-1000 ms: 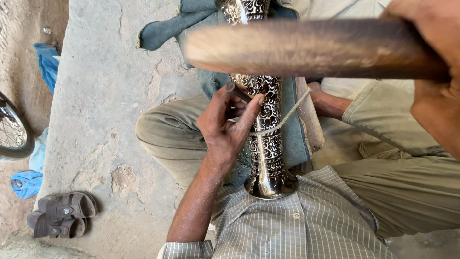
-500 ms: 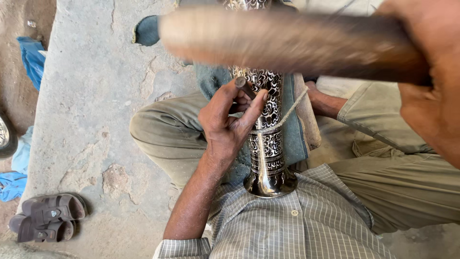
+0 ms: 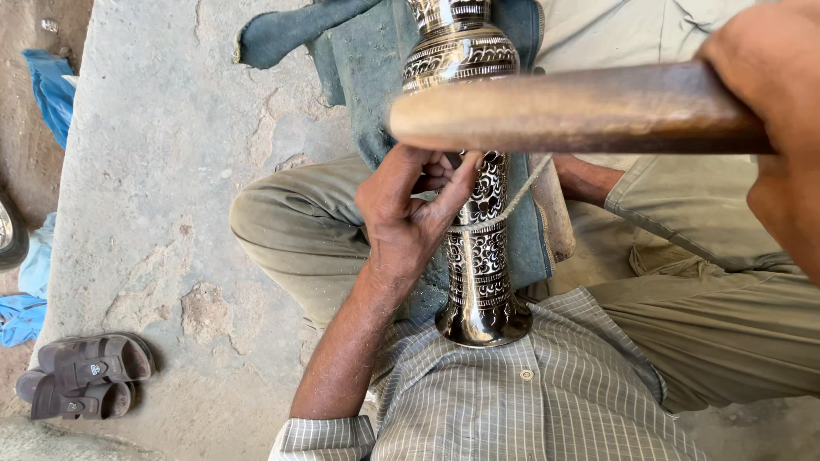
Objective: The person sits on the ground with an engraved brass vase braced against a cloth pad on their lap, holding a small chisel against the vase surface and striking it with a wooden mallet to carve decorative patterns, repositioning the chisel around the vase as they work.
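Head view looks straight down on a concrete floor [image 3: 162, 171], rough and patched, where the person sits cross-legged in khaki trousers [image 3: 290, 230] and a checked shirt [image 3: 530, 410]. A grey-blue cloth [image 3: 359, 60] is spread over the lap and reaches onto the floor. On that cloth lies a tall engraved metal vase [image 3: 478, 248], black and silver with scrolling patterns, its flared foot pressed against the shirt at the belly and its body pointing away from the person, between the knees. A thin cord [image 3: 517, 201] crosses the vase at mid-body. Close to the camera, a thick wooden handle [image 3: 564, 111] runs across the upper picture above the vase; the right hand [image 3: 781, 128] is closed around its right end, in a full clamped grip. The left hand [image 3: 410, 213] rests against the left side of the vase, fingers curled together near the patterned band; what they pinch is too small to tell. A pair of brown sandals [image 3: 81, 376] sits at the lower left, well apart, with blue fabric [image 3: 34, 290] near the edge.
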